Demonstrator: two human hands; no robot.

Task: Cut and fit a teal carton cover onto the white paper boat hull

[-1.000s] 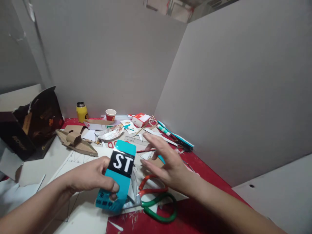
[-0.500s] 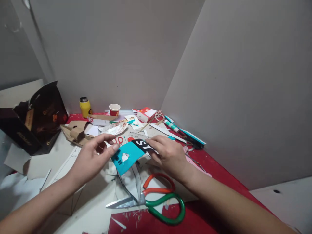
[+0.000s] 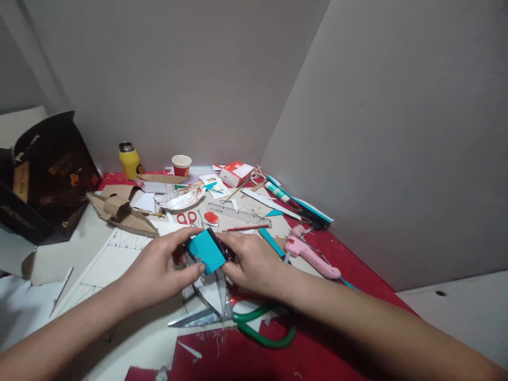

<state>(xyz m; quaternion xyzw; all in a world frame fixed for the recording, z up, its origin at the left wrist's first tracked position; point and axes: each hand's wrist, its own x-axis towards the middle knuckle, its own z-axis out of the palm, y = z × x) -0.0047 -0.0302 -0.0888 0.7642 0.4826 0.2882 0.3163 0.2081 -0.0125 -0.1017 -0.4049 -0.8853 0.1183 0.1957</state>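
Between my two hands is a small piece of teal and black printed card (image 3: 207, 251), its dark ends bent down at the sides. My left hand (image 3: 169, 262) grips its left side, thumb on the near edge. Fingers of my right hand (image 3: 252, 259) pinch the black right end. Just below lie large scissors (image 3: 262, 324) with orange and green handles, blades pointing left. A white and dark-edged strip under the card is partly hidden by my hands.
A pink glue gun (image 3: 313, 258) lies right of my right arm. Behind are a clear ruler (image 3: 238, 212), a red pencil (image 3: 248, 228), a paper cup (image 3: 181, 165), a yellow bottle (image 3: 130, 161) and a cardboard boat shape (image 3: 123, 214). A dark box (image 3: 51, 180) stands left.
The card was flatter, with white lettering and a torn patch showing; now it is bent into a smaller shape with a plain teal face. My hands have come closer together.
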